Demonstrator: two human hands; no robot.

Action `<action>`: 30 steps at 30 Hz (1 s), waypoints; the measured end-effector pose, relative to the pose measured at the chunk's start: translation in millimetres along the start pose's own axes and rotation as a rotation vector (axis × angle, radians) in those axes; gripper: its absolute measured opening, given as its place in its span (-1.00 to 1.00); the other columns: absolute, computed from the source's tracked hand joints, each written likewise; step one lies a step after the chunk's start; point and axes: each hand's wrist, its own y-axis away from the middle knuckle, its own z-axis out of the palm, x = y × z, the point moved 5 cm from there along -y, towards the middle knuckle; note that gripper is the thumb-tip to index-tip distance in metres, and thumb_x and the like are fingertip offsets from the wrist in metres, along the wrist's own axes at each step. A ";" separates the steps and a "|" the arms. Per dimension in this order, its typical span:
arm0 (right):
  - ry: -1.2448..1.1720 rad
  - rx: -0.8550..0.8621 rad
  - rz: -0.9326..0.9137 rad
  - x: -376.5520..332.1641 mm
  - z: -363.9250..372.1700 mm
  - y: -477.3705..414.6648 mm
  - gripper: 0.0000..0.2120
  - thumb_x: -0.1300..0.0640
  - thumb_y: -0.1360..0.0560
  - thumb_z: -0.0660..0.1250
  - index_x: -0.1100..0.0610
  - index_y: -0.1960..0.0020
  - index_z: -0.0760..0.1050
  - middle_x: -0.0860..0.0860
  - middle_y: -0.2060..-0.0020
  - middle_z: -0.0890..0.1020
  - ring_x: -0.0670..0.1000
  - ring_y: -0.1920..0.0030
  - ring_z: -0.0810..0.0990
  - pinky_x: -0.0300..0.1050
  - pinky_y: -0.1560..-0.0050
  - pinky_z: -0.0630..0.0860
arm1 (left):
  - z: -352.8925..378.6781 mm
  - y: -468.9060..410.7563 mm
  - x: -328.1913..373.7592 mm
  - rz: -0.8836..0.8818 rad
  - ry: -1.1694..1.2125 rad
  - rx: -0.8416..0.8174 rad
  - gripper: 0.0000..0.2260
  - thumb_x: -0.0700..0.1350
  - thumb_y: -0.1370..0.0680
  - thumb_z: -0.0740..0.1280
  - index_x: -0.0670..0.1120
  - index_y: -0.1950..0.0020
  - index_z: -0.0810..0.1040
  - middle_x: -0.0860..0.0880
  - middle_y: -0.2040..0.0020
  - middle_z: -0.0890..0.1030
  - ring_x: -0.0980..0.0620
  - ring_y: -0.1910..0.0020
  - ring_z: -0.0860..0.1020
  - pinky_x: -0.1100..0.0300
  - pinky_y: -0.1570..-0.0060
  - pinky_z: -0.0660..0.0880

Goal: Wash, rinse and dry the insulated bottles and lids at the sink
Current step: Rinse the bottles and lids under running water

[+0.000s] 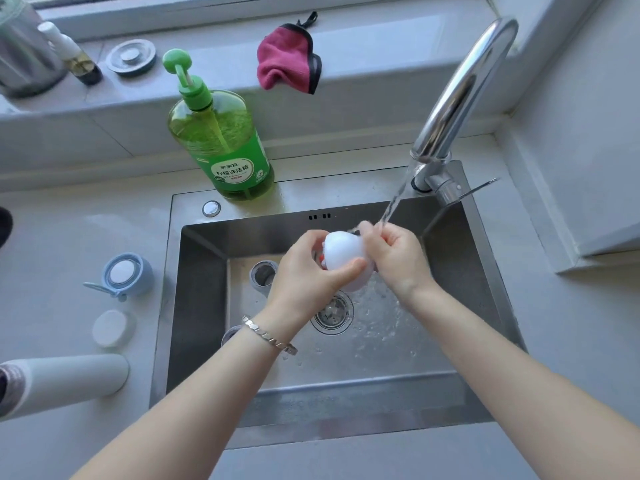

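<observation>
Water [394, 199] runs from the chrome faucet [460, 91] at the back right corner of the sink [346, 403] and lands where both hands meet over the middle of the basin. The left hand [311, 268] reaches in from the front edge with its forearm angled up to the right. Its fingers are curled over the top of the white lid [343, 251] and its thumb is pressed across the lid's lower front. A bracelet [270, 336] sits on that wrist. The right hand [394, 258] comes in from the front right corner, wrist bent, fingers curled round the lid's right side, with the stream striking just at its knuckles. The lid is held between the two hands, above the drain [332, 311] and clear of the basin floor, where water pools and bubbles.

An open steel bottle [264, 273] stands near the basin's back left, and a second bottle [230, 334] by the left wall is partly hidden behind the left wrist.

On the counter [52, 237] left of the sink are a blue lid [126, 275], a white cap [112, 327] nearer the front, and a pale bottle [65, 381] lying on its side. A green soap dispenser [221, 143] stands at the sink's back edge, and a pink cloth [289, 60] hangs over the sill behind it.
</observation>
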 end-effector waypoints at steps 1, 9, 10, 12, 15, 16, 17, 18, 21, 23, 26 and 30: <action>-0.017 -0.059 -0.034 0.6 -3.7 2.5 -0.69 0.04 -0.51 0.30 0.14 0.34 0.34 0.01 0.45 0.40 -0.05 0.40 0.35 -0.16 0.34 0.34 | 0.1 -0.8 1.4 0.021 -0.003 -0.009 -0.56 0.07 -0.28 0.53 0.00 -0.09 0.50 0.16 0.15 0.55 0.09 0.22 0.56 0.22 0.19 0.56; 0.026 -0.307 0.151 20.5 -24.6 16.1 -0.73 0.17 -0.54 0.27 0.10 -0.22 0.37 0.03 0.21 0.62 -0.19 0.24 0.56 -0.39 0.18 0.41 | 17.0 -5.7 18.2 0.310 -0.135 -0.101 -0.43 -0.10 -0.30 0.54 0.00 -0.27 0.46 0.10 -0.11 0.45 0.10 -0.03 0.45 0.28 -0.08 0.43; -0.026 -0.284 0.184 22.0 -24.5 16.3 -0.71 0.18 -0.55 0.24 0.13 -0.26 0.36 0.05 0.15 0.61 -0.20 0.23 0.55 -0.45 0.26 0.38 | 18.6 -7.2 21.1 0.349 -0.165 -0.083 -0.43 -0.09 -0.29 0.54 0.00 -0.27 0.47 0.08 -0.11 0.45 0.07 -0.04 0.45 0.24 -0.11 0.41; -0.182 -0.204 0.243 22.5 -24.4 17.1 -0.71 0.16 -0.57 0.20 0.17 -0.28 0.36 0.10 0.00 0.57 -0.13 0.12 0.56 -0.48 0.30 0.39 | 22.9 -9.8 26.7 0.394 -0.250 -0.068 -0.42 -0.10 -0.26 0.52 0.03 -0.27 0.48 0.01 -0.11 0.50 0.00 -0.05 0.45 0.09 -0.15 0.40; -0.195 -0.085 0.217 16.8 -21.5 13.9 -0.54 -0.13 -0.51 0.19 0.08 -0.32 0.31 0.00 -0.13 0.51 -0.07 -0.06 0.52 -0.30 0.04 0.47 | 35.4 -4.8 35.9 0.516 -0.379 -0.089 -0.46 -0.10 -0.23 0.47 0.00 -0.20 0.49 0.01 -0.01 0.57 -0.02 0.01 0.50 0.05 -0.07 0.38; -0.154 -0.051 0.175 14.7 -20.5 11.6 -0.49 -0.19 -0.47 0.18 0.08 -0.30 0.33 -0.01 -0.11 0.51 -0.06 -0.07 0.53 -0.25 0.01 0.48 | 36.3 -3.2 37.0 0.530 -0.366 -0.070 -0.46 -0.08 -0.21 0.50 -0.01 -0.17 0.49 0.08 0.03 0.57 0.02 0.02 0.51 0.07 -0.05 0.37; -0.158 -0.025 0.154 13.7 -19.8 9.4 -0.50 -0.19 -0.47 0.18 0.11 -0.26 0.38 0.01 -0.06 0.55 -0.03 -0.03 0.55 -0.20 0.04 0.50 | 34.8 -3.1 34.6 0.500 -0.301 -0.049 -0.44 -0.05 -0.20 0.55 0.00 -0.16 0.47 0.15 0.05 0.55 0.08 0.02 0.50 0.11 -0.04 0.38; -0.250 -0.014 0.189 14.2 -18.4 7.6 -0.56 -0.16 -0.52 0.15 0.15 -0.21 0.44 0.07 0.00 0.58 0.00 0.03 0.57 -0.16 0.13 0.52 | 31.6 -3.3 31.5 0.429 -0.197 -0.044 -0.39 -0.02 -0.18 0.59 0.03 -0.16 0.45 0.19 0.03 0.52 0.13 -0.01 0.48 0.17 -0.07 0.41; -0.710 -0.080 0.463 21.1 -7.7 7.5 -0.53 -0.12 -0.60 0.03 0.22 -0.15 0.51 0.17 0.08 0.62 0.09 0.13 0.60 -0.08 0.25 0.55 | 26.9 -5.1 19.2 0.237 0.085 -0.134 -0.31 0.06 -0.14 0.60 0.19 -0.18 0.38 0.12 -0.15 0.50 0.10 -0.17 0.47 0.26 -0.15 0.46; -0.812 -0.104 0.547 24.8 -2.1 9.5 -0.49 -0.11 -0.61 -0.01 0.26 -0.19 0.49 0.22 0.02 0.61 0.14 0.08 0.60 -0.03 0.16 0.57 | 31.5 -2.3 16.2 0.195 0.198 -0.215 -0.35 0.06 -0.19 0.55 0.28 -0.20 0.35 0.09 -0.19 0.49 0.05 -0.14 0.53 0.20 -0.12 0.51; -0.673 -0.064 0.572 25.9 -0.8 8.6 -0.52 -0.09 -0.62 -0.04 0.24 -0.13 0.49 0.20 0.06 0.61 0.11 0.14 0.61 -0.08 0.27 0.56 | 35.2 0.6 10.5 0.171 0.132 -0.255 -0.41 0.00 -0.32 0.51 0.26 -0.22 0.27 0.18 -0.13 0.47 0.04 -0.11 0.53 0.11 -0.14 0.51; -0.235 -0.086 0.358 11.3 -11.1 6.4 -0.76 -0.08 -0.59 0.09 0.01 -0.03 0.47 0.01 0.11 0.58 0.00 0.11 0.59 -0.09 0.17 0.55 | 34.5 1.0 10.9 0.179 -0.020 -0.261 -0.35 -0.10 -0.43 0.45 0.01 -0.42 0.19 0.04 -0.25 0.45 0.04 -0.15 0.50 0.24 -0.13 0.46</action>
